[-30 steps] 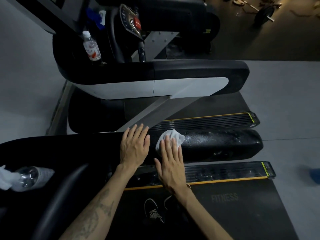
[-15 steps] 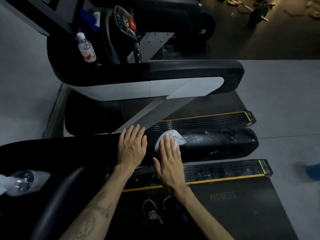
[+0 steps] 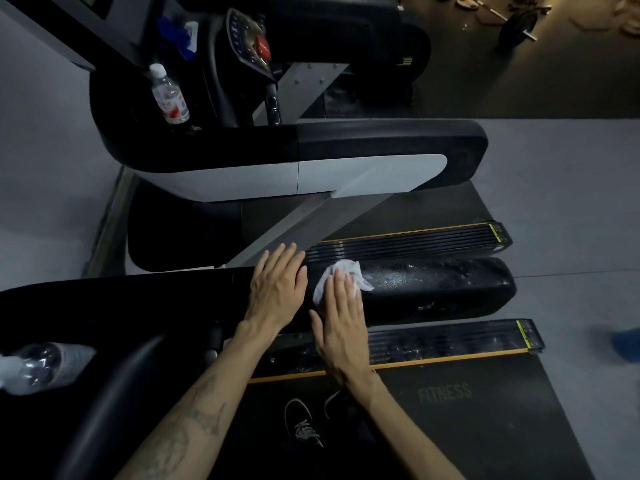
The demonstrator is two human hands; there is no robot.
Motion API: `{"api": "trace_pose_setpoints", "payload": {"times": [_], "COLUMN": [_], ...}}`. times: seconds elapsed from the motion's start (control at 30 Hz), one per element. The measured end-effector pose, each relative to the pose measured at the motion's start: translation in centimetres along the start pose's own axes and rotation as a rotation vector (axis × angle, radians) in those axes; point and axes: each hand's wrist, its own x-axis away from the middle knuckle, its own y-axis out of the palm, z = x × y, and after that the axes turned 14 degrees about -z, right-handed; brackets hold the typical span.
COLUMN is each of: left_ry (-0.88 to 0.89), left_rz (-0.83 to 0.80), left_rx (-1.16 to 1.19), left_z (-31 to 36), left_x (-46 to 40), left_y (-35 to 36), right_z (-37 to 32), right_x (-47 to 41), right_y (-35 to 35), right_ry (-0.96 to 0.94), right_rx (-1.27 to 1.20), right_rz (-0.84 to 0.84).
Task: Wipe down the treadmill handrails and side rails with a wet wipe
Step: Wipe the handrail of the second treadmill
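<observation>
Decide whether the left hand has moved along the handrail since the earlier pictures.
Yes, slightly: the left hand slid along the handrail toward its rounded end, nearer the wipe.

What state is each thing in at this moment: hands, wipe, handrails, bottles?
right hand: flat, pressing the wet wipe onto the near handrail
left hand: flat on the same rail, empty
wet wipe: crumpled, partly under the fingers
near handrail: wet, speckled with droplets right of the wipe
far handrail: looks dry
bottle: upright, capped, in the far console
</observation>
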Motion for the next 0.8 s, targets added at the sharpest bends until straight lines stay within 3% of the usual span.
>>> {"api": "trace_pose_setpoints", "payload": {"times": [0.13,0.37,0.63,0.8], "left_ry": [-0.058,-0.101,-0.081,-0.051], "left_rz": [-0.03,-0.027,-0.011,0.008], "left_rx": [0.017,-0.084,-0.125,-0.143], "left_z": [0.9,1.1,1.0,0.9], "left_x": [-1.3,-1.2,-1.2,-1.0], "left_y": [0.4,1.5,1.7,1.9], "right_z": [2.8,3.2,4.7,4.5], "right_x": [-1.3,0.9,-2.3,-1.8], "right_y": [-0.9,-0.5,-2.3,-2.4], "right_ry": [-0.127,0.023,-0.106,0.003], "right_rx": [0.13,0.046,0.117,0.054], "right_rz": [-0.032,0.002,-0.107,-0.051]}}
